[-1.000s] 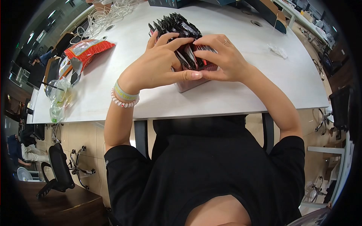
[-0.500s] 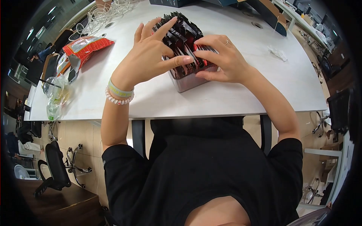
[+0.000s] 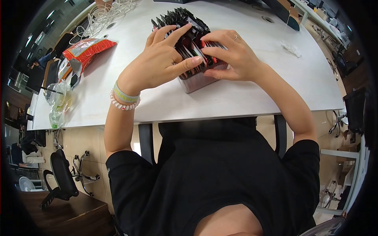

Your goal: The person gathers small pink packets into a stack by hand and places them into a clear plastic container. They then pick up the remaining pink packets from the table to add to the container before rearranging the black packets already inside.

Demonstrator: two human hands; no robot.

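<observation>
A clear plastic box stands on the white table, packed with several dark sachets standing upright in a row. My left hand lies over the near sachets, fingers spread and thumb pressing into the row. My right hand rests on the box's right side, fingers curled on the sachets' tops and thumb against the box wall. Both hands hide the near half of the row.
A torn red and orange bag lies at the left. Clear plastic wrap sits near the table's left edge. White cables are piled at the back left, a small clear wrapper at the right. An office chair stands below left.
My left hand lifted and spread its fingers over the sachets, then lowered onto them again with the thumb pushed into the row. My right hand stayed on the box.
</observation>
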